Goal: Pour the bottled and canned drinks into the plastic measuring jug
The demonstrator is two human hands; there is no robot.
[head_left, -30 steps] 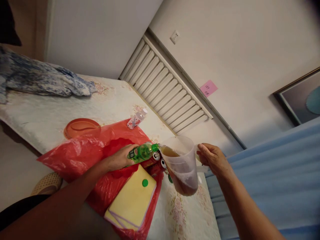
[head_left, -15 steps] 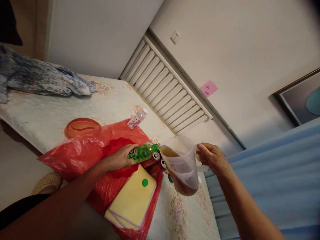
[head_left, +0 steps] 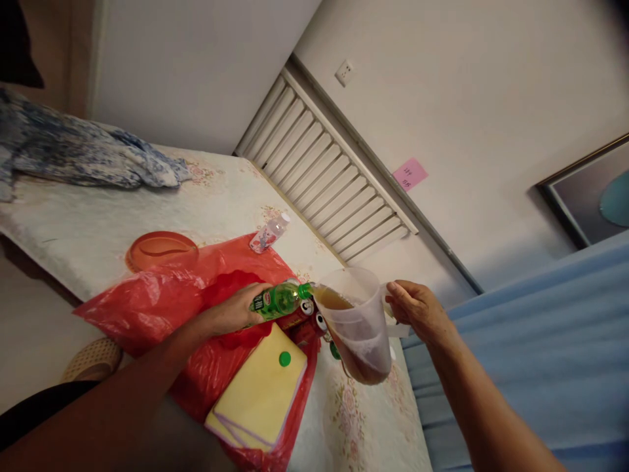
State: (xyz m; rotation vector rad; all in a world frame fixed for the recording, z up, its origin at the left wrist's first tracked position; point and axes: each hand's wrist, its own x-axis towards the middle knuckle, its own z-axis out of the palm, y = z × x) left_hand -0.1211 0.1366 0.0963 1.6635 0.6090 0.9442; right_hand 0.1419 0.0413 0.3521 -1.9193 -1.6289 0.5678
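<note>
My left hand (head_left: 243, 307) is wrapped round a green-labelled plastic bottle (head_left: 281, 300), its neck meeting the spout of a translucent pitcher (head_left: 362, 337). Brown liquid lies in the pitcher, reaching up to the spout on the bottle's side. By its handle, my right hand (head_left: 415, 308) grips the tilted pitcher. Just below the bottle are red drink cans (head_left: 307, 322), partly hidden. A folded yellow cloth (head_left: 263, 393) lies on a red plastic bag (head_left: 191, 373), with a green bottle cap (head_left: 285, 358) on top of the cloth.
An orange-red lid (head_left: 162, 249) and a small clear bottle (head_left: 270, 233) stand on the flowered tablecloth (head_left: 98, 216). At the far left lies a blue-and-white cloth (head_left: 93, 151). A white radiator (head_left: 334, 177) runs along the wall; a blue curtain (head_left: 531, 347) hangs at right.
Almost nothing differs. Both hands keep the bottle and pitcher in the same positions, with the neck at the spout.
</note>
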